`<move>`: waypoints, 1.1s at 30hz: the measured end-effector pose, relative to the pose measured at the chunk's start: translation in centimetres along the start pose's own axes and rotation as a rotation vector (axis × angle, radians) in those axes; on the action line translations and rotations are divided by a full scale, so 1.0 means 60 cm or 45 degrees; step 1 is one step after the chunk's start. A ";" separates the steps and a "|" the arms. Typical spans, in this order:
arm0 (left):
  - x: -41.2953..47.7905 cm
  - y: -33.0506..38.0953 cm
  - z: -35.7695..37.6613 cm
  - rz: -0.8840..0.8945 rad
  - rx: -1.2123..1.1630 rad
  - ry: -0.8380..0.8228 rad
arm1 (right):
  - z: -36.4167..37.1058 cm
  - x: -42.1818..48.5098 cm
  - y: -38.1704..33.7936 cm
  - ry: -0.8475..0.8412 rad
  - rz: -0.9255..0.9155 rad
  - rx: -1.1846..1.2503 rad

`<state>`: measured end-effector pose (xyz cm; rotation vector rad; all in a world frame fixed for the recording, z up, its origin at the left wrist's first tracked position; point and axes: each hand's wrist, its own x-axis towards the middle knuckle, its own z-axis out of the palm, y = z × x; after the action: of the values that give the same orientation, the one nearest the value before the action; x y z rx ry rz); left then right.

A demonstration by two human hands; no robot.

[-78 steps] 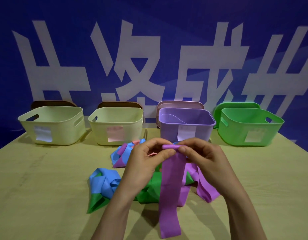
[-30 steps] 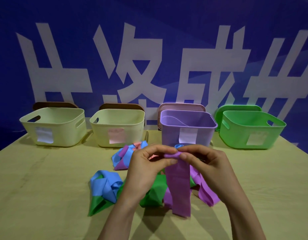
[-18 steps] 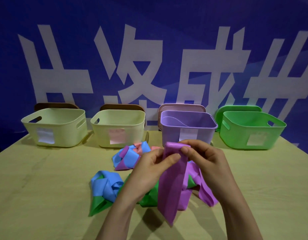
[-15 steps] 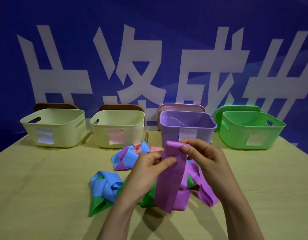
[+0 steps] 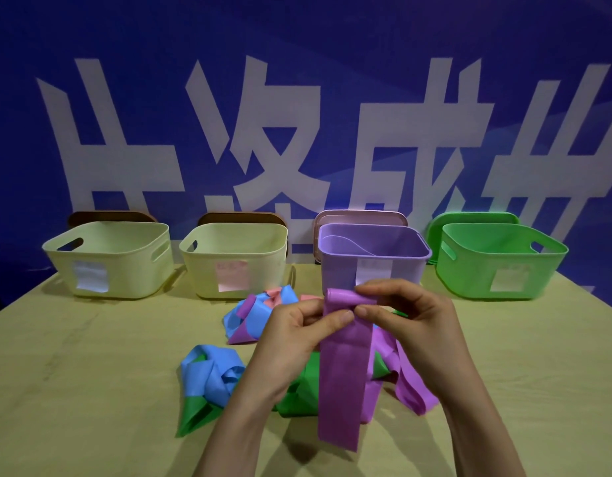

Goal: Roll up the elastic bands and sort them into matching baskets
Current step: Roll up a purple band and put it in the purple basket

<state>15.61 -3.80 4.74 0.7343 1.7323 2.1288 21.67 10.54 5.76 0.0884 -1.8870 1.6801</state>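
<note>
Fingers first: both thumbs and forefingers are pinched on the top end of the purple band (image 5: 342, 380), where a small roll has been started. The left hand (image 5: 290, 335) presses its thumb on the front of the band just under the roll. The right hand (image 5: 411, 325) curls over the roll from the other side, so the two thumb tips nearly touch. Neither hand is free, since both are grasping the same band.

The bit that matters is that the roll lies crossways between the fingertips (image 5: 345, 316) while the rest of the band hangs straight down toward the person. Its loose end is low over the table (image 5: 91, 356). I'd guess the roll has to travel down that tail, and most of it looks unrolled.

The purple basket (image 5: 335, 270) sits right behind the hands, just past the roll. The right hand looks a touch nearer to it.

Below the wrists there's a pile of other bands: a blue band (image 5: 208, 373), a green band (image 5: 297, 390), another purple one (image 5: 411, 390) and a bit of pink.

Every basket has a paper label on its front. The left cream basket (image 5: 132, 242) has a white one, the second cream basket (image 5: 263, 246) a pink one, and the purple one and the green basket (image 5: 469, 270) have pale ones. I can't read any of the writing. The backdrop (image 5: 297, 36) has huge white Chinese characters, cropped, and one looks like 成.
</note>
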 end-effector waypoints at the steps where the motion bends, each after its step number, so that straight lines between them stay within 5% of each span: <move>1: 0.001 0.000 -0.001 0.007 0.001 -0.004 | 0.000 0.000 0.000 -0.007 -0.013 0.002; 14: 0.004 -0.002 -0.002 0.015 -0.013 0.114 | 0.000 -0.003 0.000 -0.185 -0.043 0.014; 26: 0.005 -0.008 -0.004 0.111 0.033 0.015 | 0.006 -0.004 0.013 -0.036 -0.013 -0.204; 33: 0.007 -0.010 -0.011 -0.035 -0.014 0.001 | 0.007 -0.004 0.016 0.068 0.110 0.137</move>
<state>14.84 -3.96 4.16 0.7031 1.7196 2.1192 21.27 10.28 4.78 0.0050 -1.7834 1.8242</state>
